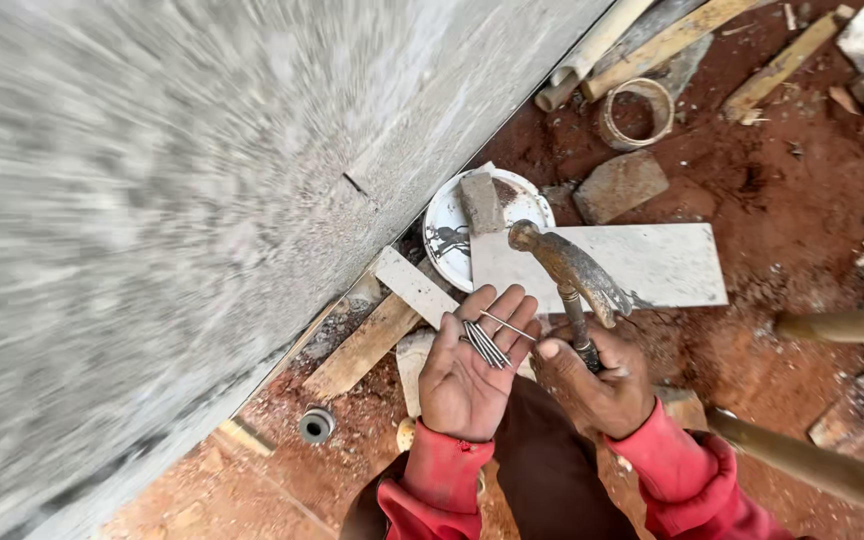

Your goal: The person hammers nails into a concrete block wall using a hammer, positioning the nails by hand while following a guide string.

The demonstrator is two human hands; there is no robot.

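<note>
Left hand (pixel 469 372) lay palm-up, fingers spread, nails (pixel 489 340) resting loose (several) on it; right hand (pixel 592 385) gripped a hammer (pixel 570 268), near the wall (pixel 202 200)

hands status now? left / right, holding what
Left hand: open, palm up, a few nails lying on the fingers.
Right hand: closed around the handle of a hammer.

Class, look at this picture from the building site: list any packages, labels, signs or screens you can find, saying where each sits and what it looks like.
None in view.
The nearest thing to one is a round white lid with a dark mark, lying on the red soil at the foot of the grey wall, partly under a stone block and a white board.
</note>
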